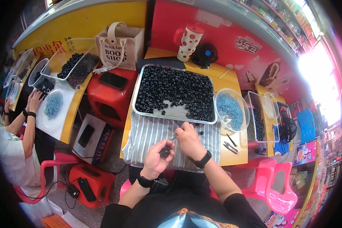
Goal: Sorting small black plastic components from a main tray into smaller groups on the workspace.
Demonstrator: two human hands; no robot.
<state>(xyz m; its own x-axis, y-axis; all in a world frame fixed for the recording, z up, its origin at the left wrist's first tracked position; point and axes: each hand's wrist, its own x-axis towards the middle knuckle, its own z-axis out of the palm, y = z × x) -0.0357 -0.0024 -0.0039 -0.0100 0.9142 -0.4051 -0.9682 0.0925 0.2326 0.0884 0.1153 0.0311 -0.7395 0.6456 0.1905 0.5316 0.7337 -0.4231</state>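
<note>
My left hand (158, 159) is cupped over the striped cloth (138, 138), its fingers curled around a small dark clump (165, 152) that looks like black beads. Just above and to the right, the fingers of my right hand (190, 141) are pinched together; whatever lies between them is too small to make out. Both hands are close to each other at the near edge of a clear tray (174, 111). Black beads (171, 85) fill most of that tray, with a bare patch near its front. A loose black bead (201, 133) rests beside my right hand.
To the right stands a round bowl (247, 117) of pale blue beads (230, 110), with thread snips (231, 147) nearby. A dotted tumbler (189, 43) and a small fan (205, 55) stand behind. Leftward are a red stool (102, 97) and another person's hands (35, 100).
</note>
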